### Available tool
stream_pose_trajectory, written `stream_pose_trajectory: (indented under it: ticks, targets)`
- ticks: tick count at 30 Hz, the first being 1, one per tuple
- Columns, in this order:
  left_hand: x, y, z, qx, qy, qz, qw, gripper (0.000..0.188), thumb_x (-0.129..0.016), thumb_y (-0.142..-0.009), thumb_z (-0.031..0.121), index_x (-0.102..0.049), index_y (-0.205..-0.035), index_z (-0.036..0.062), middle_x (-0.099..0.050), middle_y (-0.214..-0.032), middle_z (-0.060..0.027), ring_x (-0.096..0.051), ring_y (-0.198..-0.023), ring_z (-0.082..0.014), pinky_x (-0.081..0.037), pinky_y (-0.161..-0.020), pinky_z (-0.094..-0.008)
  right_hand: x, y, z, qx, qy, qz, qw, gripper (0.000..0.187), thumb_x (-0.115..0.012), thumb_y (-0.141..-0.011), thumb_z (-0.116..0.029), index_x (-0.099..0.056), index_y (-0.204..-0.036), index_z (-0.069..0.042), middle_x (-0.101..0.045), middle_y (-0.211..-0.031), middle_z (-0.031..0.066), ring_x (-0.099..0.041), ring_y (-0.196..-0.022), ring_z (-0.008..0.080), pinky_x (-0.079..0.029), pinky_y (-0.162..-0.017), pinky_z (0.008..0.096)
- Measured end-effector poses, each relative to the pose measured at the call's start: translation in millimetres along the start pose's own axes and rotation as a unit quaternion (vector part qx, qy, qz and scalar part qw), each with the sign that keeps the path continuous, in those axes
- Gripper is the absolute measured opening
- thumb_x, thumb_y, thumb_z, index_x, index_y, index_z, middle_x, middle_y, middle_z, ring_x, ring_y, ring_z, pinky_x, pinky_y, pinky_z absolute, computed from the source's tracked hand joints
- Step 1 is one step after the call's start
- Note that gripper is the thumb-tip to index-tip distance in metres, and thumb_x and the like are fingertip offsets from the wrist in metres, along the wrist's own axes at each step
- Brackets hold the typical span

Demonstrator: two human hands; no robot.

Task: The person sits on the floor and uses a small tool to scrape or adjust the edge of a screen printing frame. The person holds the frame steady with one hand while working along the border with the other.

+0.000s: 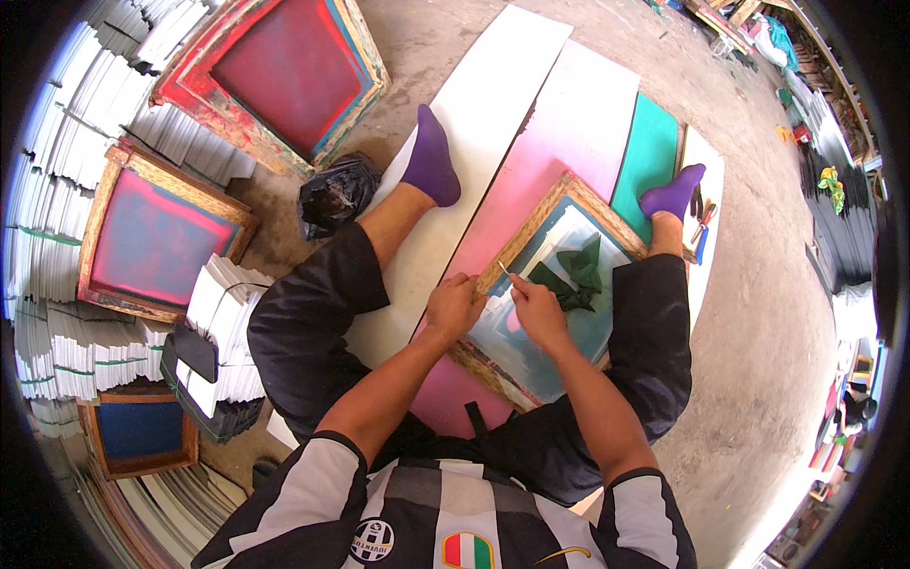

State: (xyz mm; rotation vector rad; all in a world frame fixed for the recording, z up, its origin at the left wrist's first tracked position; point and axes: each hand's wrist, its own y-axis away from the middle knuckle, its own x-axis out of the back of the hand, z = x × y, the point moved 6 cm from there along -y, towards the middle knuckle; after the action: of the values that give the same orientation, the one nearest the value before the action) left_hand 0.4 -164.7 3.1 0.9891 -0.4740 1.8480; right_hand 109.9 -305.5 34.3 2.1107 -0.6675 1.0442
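Wooden frame (607, 214) laid between the legs (654, 322), on the pink board (571, 123)
Its edge is gripped by the curled left hand (455, 306), apparently for steadiness; a thin pale stick (503, 269) is pinched in the right hand (538, 313), perhaps for finer control.

Red wood-framed screen (284, 81) at upper left; black plastic bag (334, 199) just beside its lower corner. Pink-edged grey screen (156, 237) and smaller dark-blue screen (140, 429) below. Stacked white sheets (57, 171) line left side.
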Motion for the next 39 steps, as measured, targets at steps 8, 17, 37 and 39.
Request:
stream_pose_trajectory:
  ticks: [8,17,37,39]
  targets:
    - [5,2,0,-0.038,0.014,0.039,0.998,0.044,-0.078,-0.087,0.028,-0.071,-0.124,0.0045,-0.067,-0.100,-0.0147,-0.068,-0.093,-0.0365,-0.056,-0.081,-0.0457,1,2,12,-0.029,-0.140,-0.024,0.989,0.036,-0.055,-0.106,-0.029,-0.067,-0.140,-0.026,-0.073,-0.112,0.0266,-0.070,-0.106,0.0469,-0.056,-0.095,0.0518]
    - [5,4,-5,0.009,0.041,0.012,0.999,0.044,-0.078,-0.085,0.028,-0.071,-0.121,0.0048,-0.068,-0.104,-0.0122,-0.068,-0.100,-0.0343,-0.055,-0.087,-0.0455,0,-5,11,0.087,0.027,0.049,0.995,0.040,-0.062,-0.106,-0.027,-0.065,-0.143,-0.011,-0.074,-0.083,0.0052,-0.065,-0.063,0.0155,-0.052,-0.061,0.0351]
    - [0,1,-2,0.022,0.005,-0.010,1.000,0.053,-0.077,-0.087,0.032,-0.066,-0.131,0.0045,-0.067,-0.112,-0.0143,-0.067,-0.105,-0.0357,-0.055,-0.093,-0.0452,12,-3,11,0.005,0.014,0.007,1.000,0.039,-0.051,-0.106,-0.041,-0.062,-0.143,-0.036,-0.075,-0.095,0.0223,-0.073,-0.089,0.0453,-0.057,-0.078,0.0587]
    - [0,0,-1,0.017,0.009,-0.012,1.000,0.052,-0.077,-0.087,0.032,-0.067,-0.130,0.0046,-0.067,-0.111,-0.0139,-0.067,-0.105,-0.0356,-0.055,-0.093,-0.0451,12,-2,12,0.006,0.024,0.010,1.000,0.039,-0.051,-0.106,-0.040,-0.061,-0.143,-0.036,-0.075,-0.094,0.0229,-0.073,-0.087,0.0454,-0.057,-0.077,0.0590]
